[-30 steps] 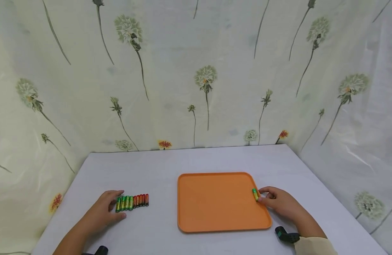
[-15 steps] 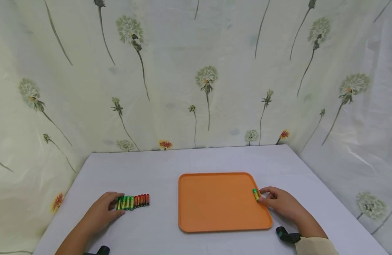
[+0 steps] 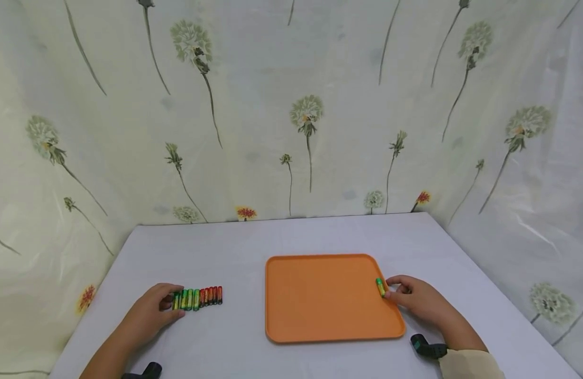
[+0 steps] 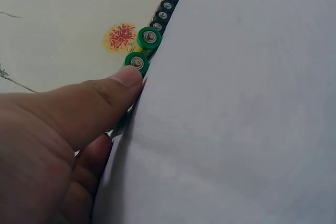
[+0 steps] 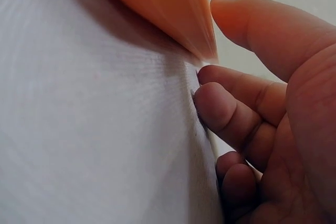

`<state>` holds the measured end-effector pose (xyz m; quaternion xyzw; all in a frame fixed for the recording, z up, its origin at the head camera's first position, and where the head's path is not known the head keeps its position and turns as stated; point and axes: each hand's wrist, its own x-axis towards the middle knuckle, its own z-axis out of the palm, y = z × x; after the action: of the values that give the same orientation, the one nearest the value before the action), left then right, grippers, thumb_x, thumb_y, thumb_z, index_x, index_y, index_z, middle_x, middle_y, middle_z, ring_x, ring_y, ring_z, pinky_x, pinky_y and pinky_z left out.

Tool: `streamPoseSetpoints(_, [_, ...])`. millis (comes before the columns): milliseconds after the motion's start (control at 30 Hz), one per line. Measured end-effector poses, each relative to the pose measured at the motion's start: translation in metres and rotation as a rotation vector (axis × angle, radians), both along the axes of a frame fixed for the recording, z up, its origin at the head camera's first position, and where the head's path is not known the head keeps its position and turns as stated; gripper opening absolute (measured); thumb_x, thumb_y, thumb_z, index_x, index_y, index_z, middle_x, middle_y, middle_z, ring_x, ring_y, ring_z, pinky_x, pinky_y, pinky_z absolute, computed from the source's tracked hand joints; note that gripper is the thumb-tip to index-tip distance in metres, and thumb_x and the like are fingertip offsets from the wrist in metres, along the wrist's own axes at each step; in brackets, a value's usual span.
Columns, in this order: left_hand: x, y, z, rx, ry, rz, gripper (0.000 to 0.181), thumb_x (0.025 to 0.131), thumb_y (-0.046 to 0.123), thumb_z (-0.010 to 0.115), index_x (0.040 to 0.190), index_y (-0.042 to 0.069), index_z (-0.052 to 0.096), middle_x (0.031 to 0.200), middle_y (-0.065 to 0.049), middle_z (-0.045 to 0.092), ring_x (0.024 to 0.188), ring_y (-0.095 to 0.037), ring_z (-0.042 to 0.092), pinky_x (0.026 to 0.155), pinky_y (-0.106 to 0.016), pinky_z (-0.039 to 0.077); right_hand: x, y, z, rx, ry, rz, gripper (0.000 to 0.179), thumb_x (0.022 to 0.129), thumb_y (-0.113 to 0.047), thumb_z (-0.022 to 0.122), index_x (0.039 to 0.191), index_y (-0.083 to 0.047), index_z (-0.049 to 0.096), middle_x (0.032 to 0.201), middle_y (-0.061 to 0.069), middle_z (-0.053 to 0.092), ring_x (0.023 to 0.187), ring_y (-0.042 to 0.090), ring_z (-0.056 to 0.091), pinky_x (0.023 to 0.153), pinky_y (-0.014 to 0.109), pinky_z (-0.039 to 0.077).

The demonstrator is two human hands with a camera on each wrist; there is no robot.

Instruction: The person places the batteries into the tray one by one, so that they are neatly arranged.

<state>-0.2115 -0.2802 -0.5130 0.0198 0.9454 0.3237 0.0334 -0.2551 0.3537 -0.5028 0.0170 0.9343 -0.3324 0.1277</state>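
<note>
In the head view my left hand (image 3: 151, 316) is at the left end of a row of batteries. Thumb and index finger pinch the near and far ends of the outermost green batteries (image 3: 184, 299). In the left wrist view the thumb tip presses against a green-rimmed battery end (image 4: 137, 62). My right hand (image 3: 416, 299) rests at the right rim of an orange tray (image 3: 329, 300), thumb and index finger apart. A single green-yellow battery (image 3: 380, 287) lies inside that rim, right by the fingertips. In the right wrist view the tray wall (image 5: 173, 9) hides this battery.
Slimmer red and black batteries (image 3: 210, 296) continue the row to the right of the green ones. White cloth covers the table (image 3: 244, 337), whose far edge meets a flower-patterned curtain (image 3: 253, 158). Black wrist devices (image 3: 428, 348) sit on both forearms.
The left thumb and index finger have closed in on the green batteries from slightly apart. My right hand and the battery in the tray have stayed in place.
</note>
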Motion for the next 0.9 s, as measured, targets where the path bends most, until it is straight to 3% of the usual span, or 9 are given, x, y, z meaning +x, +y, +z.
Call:
streamPoseSetpoints(333, [0.0017, 0.0006, -0.0013, 0.002, 0.006, 0.025, 0.065, 0.084, 0.031, 0.089, 0.138, 0.006, 0.064, 0.137, -0.016, 0.062, 0.107, -0.019, 0.066, 0.093, -0.043, 0.056, 0.0016, 0.0016, -0.0014, -0.024, 0.007, 0.000, 0.061, 0.092, -0.050, 0.077, 0.137, -0.011, 0.064, 0.092, 0.003, 0.061, 0.078, 0.020, 0.052, 0.063, 0.031, 0.039])
streamPoseSetpoints(600, [0.0002, -0.0031, -0.0006, 0.065, -0.033, 0.045, 0.072, 0.083, 0.037, 0.089, 0.143, 0.008, 0.061, 0.142, -0.017, 0.059, 0.110, -0.022, 0.068, 0.092, -0.043, 0.057, 0.0000, 0.0030, -0.0056, -0.003, 0.021, 0.003, 0.061, 0.092, -0.053, 0.077, 0.136, -0.012, 0.066, 0.092, 0.003, 0.062, 0.079, 0.020, 0.053, 0.065, 0.032, 0.040])
streamPoseSetpoints(900, [-0.0022, -0.0029, 0.0001, 0.078, -0.008, 0.040, 0.071, 0.084, 0.034, 0.089, 0.143, 0.007, 0.062, 0.144, -0.019, 0.058, 0.110, -0.023, 0.069, 0.086, -0.034, 0.059, -0.0017, 0.0030, -0.0007, -0.001, 0.023, 0.010, 0.063, 0.093, -0.055, 0.074, 0.137, -0.010, 0.065, 0.093, 0.004, 0.062, 0.080, 0.021, 0.053, 0.066, 0.034, 0.041])
